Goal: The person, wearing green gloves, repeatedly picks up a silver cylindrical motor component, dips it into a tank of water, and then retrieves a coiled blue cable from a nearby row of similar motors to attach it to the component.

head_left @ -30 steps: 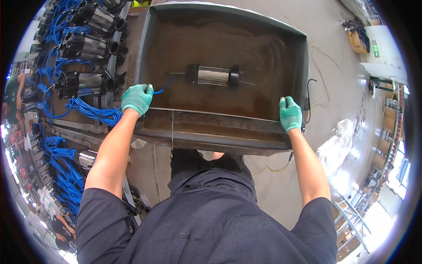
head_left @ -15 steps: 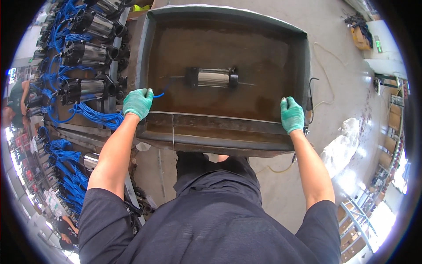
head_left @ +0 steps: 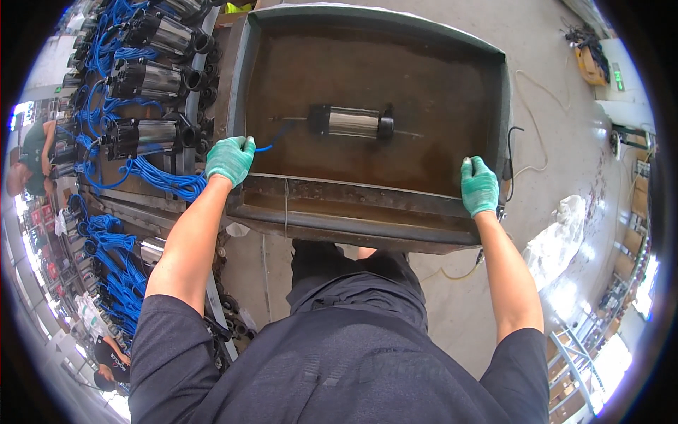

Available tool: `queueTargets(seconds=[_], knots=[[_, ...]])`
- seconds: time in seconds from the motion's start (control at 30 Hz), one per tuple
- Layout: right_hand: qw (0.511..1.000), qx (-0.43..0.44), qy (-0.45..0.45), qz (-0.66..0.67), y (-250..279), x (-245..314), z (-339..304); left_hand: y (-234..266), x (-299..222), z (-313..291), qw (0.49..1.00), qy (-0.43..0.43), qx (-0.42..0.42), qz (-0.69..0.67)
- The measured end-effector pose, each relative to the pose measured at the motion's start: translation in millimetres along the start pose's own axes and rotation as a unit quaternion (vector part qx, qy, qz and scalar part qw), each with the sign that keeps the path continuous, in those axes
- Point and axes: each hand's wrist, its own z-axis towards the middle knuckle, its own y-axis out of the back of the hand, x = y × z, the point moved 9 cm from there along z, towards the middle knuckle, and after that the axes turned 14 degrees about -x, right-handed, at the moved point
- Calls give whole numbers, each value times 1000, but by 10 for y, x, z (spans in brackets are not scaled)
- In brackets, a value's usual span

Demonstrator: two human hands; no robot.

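My left hand (head_left: 231, 160), in a green glove, is closed at the left front edge of a dark metal tank (head_left: 353, 230). A blue cable (head_left: 264, 148) comes out of its fingers and dips into brownish water. Under the water lies a cylindrical pump (head_left: 353, 122) with a bright steel body and black ends, on its side. A thin rod sticks out past each end. Also gloved in green, my right hand (head_left: 479, 186) is at the tank's right front corner, fingers curled. Whatever they grip is hidden.
Several similar pumps (head_left: 152, 79) stand in a row on the left, with bundled blue cables (head_left: 166, 178) beside them. A black hose (head_left: 510, 162) hangs at the tank's right side. Clear plastic sheeting (head_left: 558, 240) lies on the floor. Another person (head_left: 35, 155) is at far left.
The whole view has shifted slightly, so the tank and pump appear a little farther right. Both hands keep their places at the tank, and the pump remains under the water.
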Motion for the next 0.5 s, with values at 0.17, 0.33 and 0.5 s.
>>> queueTargets(seconds=[0.17, 0.33, 0.5], knots=[[1000, -4, 7, -4, 11, 18, -7, 0, -4, 1, 1000, 5, 2, -1], [1000, -8, 13, 6, 32, 35, 5, 1, 10, 1, 999, 24, 21, 2], [1000, -1, 2, 12, 11, 0, -1, 1, -3, 1, 999, 20, 23, 12]])
